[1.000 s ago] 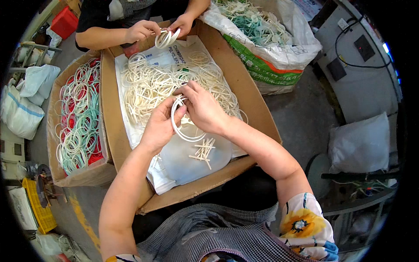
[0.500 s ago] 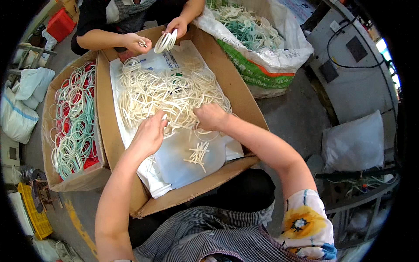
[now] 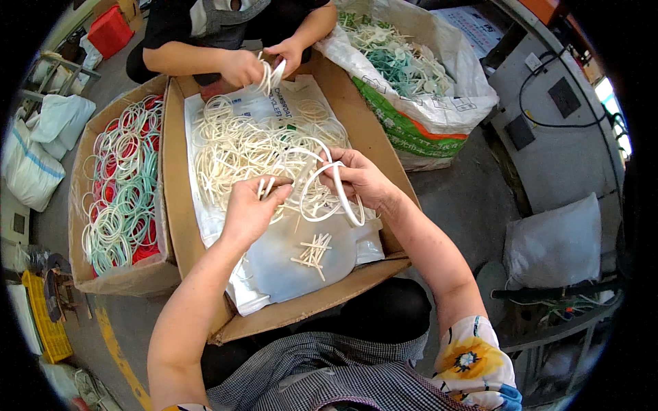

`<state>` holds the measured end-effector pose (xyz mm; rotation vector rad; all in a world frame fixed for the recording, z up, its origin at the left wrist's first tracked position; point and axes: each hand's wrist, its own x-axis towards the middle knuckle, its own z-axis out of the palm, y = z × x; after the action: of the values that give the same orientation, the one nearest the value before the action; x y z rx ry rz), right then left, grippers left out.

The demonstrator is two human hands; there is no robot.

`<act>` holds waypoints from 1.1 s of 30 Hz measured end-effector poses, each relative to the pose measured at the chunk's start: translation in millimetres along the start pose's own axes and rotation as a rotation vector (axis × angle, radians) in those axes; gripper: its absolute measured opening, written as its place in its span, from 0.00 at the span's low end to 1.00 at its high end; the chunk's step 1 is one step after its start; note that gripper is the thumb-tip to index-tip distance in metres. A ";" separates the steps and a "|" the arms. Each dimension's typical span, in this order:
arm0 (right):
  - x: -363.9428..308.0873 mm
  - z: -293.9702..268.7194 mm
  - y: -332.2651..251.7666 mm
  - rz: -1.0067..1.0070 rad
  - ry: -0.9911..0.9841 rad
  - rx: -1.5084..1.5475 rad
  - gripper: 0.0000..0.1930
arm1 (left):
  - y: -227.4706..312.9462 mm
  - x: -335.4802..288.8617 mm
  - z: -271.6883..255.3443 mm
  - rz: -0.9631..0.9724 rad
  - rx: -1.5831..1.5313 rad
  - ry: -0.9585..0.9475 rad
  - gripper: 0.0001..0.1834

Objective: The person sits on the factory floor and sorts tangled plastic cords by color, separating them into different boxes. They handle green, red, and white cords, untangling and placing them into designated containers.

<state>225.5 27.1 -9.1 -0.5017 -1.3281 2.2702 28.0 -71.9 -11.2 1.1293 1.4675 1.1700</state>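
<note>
My right hand [image 3: 364, 179] is closed on a few white plastic rings [image 3: 342, 192], lifted over the heap. Between the fingers of my left hand [image 3: 251, 211] are short cream sticks [image 3: 266, 186], pinched with their ends poking up. Both hands are over a tangled heap of cream rings [image 3: 229, 154] in a cardboard box [image 3: 312, 307]. Closer to me, several loose cream sticks [image 3: 314, 255] lie crossed on a translucent plastic sheet [image 3: 284, 268].
Across the box, a person's hands [image 3: 241, 68] hold white rings [image 3: 272, 77]. At left stands a box [image 3: 82, 205] of green, white and red rings. A woven sack [image 3: 411, 123] with green and white scraps is at far right, and a grey cabinet [image 3: 541, 85] beyond.
My right hand has come up out of the heap with white rings. My left hand has shifted slightly right, its sticks now showing. The other person's hands have moved together at their rings.
</note>
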 end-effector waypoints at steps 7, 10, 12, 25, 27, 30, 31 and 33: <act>1.0 6.2 12.4 -0.082 -0.159 0.243 0.12 | 11.3 -12.8 8.4 0.351 0.427 0.181 0.15; -2.1 8.2 10.6 -0.070 -0.199 0.216 0.13 | 14.5 -17.1 12.6 0.395 0.551 0.217 0.11; -3.8 8.6 9.3 -0.072 -0.176 0.206 0.13 | 14.9 -16.8 12.8 0.421 0.579 0.241 0.09; -9.1 3.8 10.7 -0.129 -0.127 0.110 0.12 | 27.1 -11.7 2.7 0.330 0.182 0.082 0.11; -6.3 3.4 15.8 -0.118 -0.143 0.017 0.14 | 21.1 -6.7 7.5 0.557 0.376 0.176 0.11; -4.7 6.2 15.3 -0.046 -0.148 -0.066 0.16 | 12.4 -0.8 11.0 0.596 0.379 0.090 0.10; -4.0 6.9 14.5 -0.029 -0.152 -0.084 0.16 | 9.6 1.4 11.0 0.616 0.365 0.068 0.09; -4.8 6.6 13.4 0.002 -0.153 -0.118 0.15 | 12.3 3.3 2.0 0.090 0.029 -0.093 0.08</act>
<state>223.3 14.0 -17.5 -0.3750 -1.5438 2.2797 30.8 -66.8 0.3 1.2644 1.3789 1.1444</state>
